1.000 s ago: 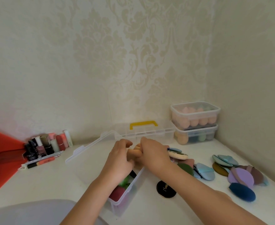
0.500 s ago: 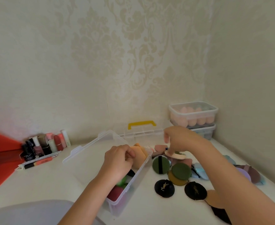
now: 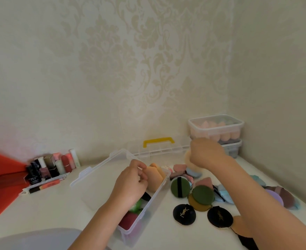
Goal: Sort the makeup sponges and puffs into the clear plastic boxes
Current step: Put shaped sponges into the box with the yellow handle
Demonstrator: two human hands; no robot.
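Note:
An open clear plastic box (image 3: 149, 204) sits in the middle of the table, its lid (image 3: 101, 170) tipped back to the left. My left hand (image 3: 130, 183) is over the box, fingers curled against the peach sponges (image 3: 155, 175) standing inside. Green and dark red sponges (image 3: 130, 216) lie lower in the box. My right hand (image 3: 207, 153) is raised above the pile and holds a pale beige puff (image 3: 188, 157). Loose puffs lie to the right: green (image 3: 202, 194), black (image 3: 184, 214), tan, pink, blue, purple.
Two closed clear boxes (image 3: 216, 129) of sponges are stacked in the back right corner. A compartment case with a yellow handle (image 3: 158, 141) lies against the wall. Cosmetic bottles and lipsticks (image 3: 53, 166) stand at the left beside a red object (image 3: 0, 177).
My right hand left the box, reached into the puff pile and rose with a pale puff. The left hand stayed at the peach sponges. More puffs are uncovered.

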